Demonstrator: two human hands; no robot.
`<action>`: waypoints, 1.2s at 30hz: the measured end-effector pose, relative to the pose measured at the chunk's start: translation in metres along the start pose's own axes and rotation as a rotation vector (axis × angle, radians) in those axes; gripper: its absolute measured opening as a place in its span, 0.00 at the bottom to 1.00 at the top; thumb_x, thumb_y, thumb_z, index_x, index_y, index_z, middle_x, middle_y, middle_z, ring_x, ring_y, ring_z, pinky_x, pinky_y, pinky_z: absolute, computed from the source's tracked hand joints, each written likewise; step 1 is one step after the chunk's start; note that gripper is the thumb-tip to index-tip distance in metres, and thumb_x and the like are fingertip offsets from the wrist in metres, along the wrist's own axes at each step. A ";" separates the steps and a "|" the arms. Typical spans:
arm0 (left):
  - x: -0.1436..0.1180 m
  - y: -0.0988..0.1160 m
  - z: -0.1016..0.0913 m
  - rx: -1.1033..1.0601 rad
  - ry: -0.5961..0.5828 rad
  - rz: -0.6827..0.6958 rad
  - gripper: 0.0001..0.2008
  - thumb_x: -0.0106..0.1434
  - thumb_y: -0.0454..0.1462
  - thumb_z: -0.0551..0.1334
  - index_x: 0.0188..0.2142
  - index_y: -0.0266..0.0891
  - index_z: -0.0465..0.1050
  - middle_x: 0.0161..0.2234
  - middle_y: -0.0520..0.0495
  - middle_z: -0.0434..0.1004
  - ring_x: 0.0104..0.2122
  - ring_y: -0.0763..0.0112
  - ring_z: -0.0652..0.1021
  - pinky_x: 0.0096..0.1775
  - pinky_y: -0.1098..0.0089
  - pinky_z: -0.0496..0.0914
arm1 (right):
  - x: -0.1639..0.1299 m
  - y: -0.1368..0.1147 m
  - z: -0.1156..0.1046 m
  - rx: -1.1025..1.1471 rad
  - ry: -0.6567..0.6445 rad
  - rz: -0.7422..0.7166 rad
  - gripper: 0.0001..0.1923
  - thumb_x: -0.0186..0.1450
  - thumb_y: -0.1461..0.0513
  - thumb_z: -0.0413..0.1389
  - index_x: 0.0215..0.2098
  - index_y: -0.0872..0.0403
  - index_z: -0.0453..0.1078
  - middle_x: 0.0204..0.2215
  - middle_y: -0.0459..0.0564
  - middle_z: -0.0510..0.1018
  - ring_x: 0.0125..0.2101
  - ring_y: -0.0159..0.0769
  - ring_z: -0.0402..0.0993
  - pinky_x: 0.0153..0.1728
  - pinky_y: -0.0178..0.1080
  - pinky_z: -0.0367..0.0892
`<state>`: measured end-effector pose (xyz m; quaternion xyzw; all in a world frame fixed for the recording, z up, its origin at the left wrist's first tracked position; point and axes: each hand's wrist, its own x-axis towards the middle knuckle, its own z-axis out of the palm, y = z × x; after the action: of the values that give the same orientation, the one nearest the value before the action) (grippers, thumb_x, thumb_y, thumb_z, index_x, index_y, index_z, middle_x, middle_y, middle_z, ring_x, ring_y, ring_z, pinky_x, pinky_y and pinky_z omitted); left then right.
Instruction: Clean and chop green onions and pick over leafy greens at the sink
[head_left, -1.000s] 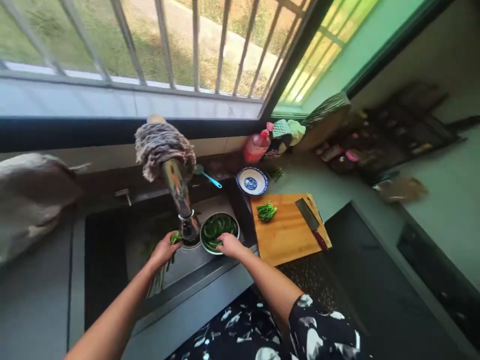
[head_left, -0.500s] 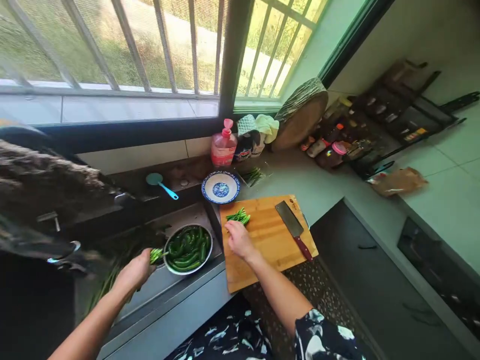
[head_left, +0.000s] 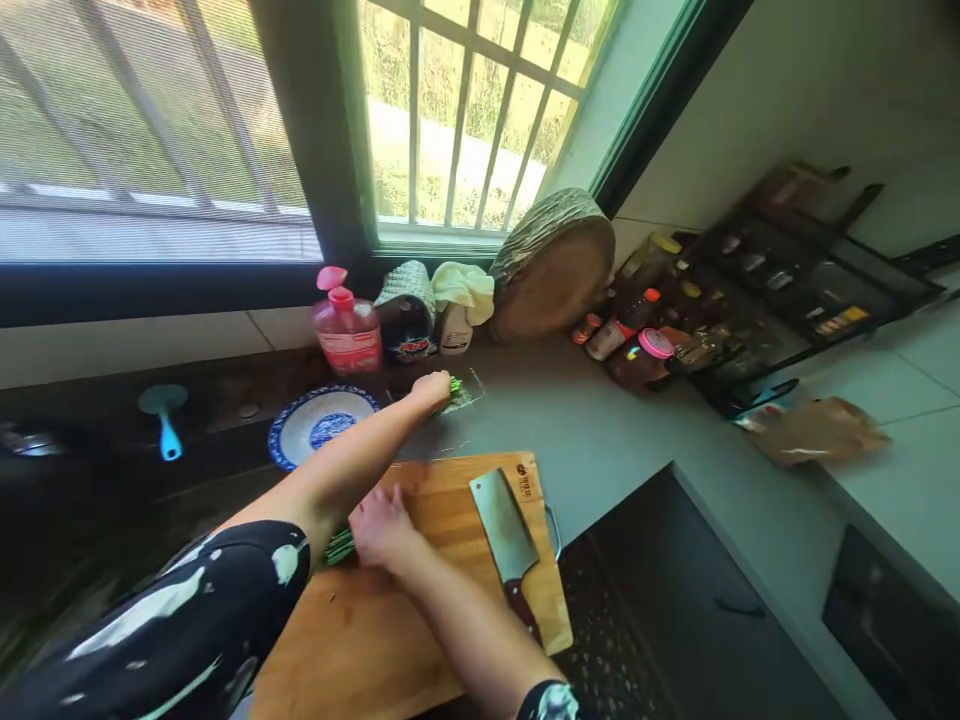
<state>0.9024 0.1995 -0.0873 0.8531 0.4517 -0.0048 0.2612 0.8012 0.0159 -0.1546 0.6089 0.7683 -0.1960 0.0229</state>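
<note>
My left hand (head_left: 432,391) reaches across the board's far edge. It is closed around green stems (head_left: 455,386), whose tips show beside the fingers, over a clear plastic wrapper (head_left: 472,388). On the wooden cutting board (head_left: 435,640), my right hand (head_left: 381,528) curls over a bunch of thin green stems (head_left: 340,547). Part of that bunch is hidden by my right hand and left arm. To the right of my hands lies a cleaver (head_left: 504,530) with a dark red handle, flat on the board and touched by neither hand.
A blue-rimmed plate (head_left: 285,432) sits left of the wrapper, partly behind my left arm. Behind stand a pink pump bottle (head_left: 349,335), a dark bottle (head_left: 407,330) and a round wooden block (head_left: 559,275). Jars (head_left: 637,365) crowd the corner. A blue-handled brush (head_left: 169,430) lies far left.
My left hand has swung from beside the sink bowl to the wrapper behind the board. My right hand stays at the board's stems. The view has turned right, and the peppers are out of sight.
</note>
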 end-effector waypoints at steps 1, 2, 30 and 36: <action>0.009 0.004 0.009 -0.007 -0.013 -0.002 0.21 0.38 0.30 0.70 0.36 0.31 0.75 0.38 0.26 0.77 0.39 0.47 0.76 0.37 0.63 0.66 | 0.002 0.000 0.003 0.003 -0.006 0.024 0.20 0.59 0.63 0.54 0.49 0.59 0.66 0.46 0.62 0.72 0.48 0.49 0.64 0.53 0.61 0.55; 0.015 0.007 0.016 -0.015 -0.025 -0.004 0.20 0.36 0.29 0.70 0.34 0.31 0.75 0.37 0.26 0.77 0.40 0.47 0.76 0.38 0.63 0.66 | 0.003 0.000 0.006 0.007 -0.011 0.045 0.18 0.60 0.63 0.53 0.49 0.59 0.66 0.45 0.62 0.72 0.48 0.49 0.64 0.52 0.60 0.56; -0.345 -0.230 -0.030 -1.864 -0.277 -0.546 0.36 0.48 0.65 0.56 0.32 0.32 0.76 0.27 0.35 0.78 0.39 0.49 0.76 0.37 0.56 0.70 | 0.054 -0.140 -0.121 0.098 -0.159 -0.826 0.12 0.63 0.66 0.51 0.44 0.55 0.67 0.45 0.51 0.71 0.47 0.36 0.67 0.48 0.39 0.62; -0.400 -0.305 -0.031 -1.914 -0.329 -0.348 0.26 0.42 0.46 0.73 0.38 0.33 0.74 0.29 0.41 0.79 0.32 0.59 0.78 0.39 0.61 0.71 | 0.064 -0.196 -0.092 0.326 -0.023 -0.825 0.35 0.50 0.72 0.55 0.57 0.59 0.59 0.57 0.61 0.62 0.55 0.42 0.61 0.52 0.40 0.62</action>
<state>0.4224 0.0449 -0.0971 0.1921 0.3422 0.2057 0.8965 0.6182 0.0702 -0.0337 0.2447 0.9057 -0.3142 -0.1451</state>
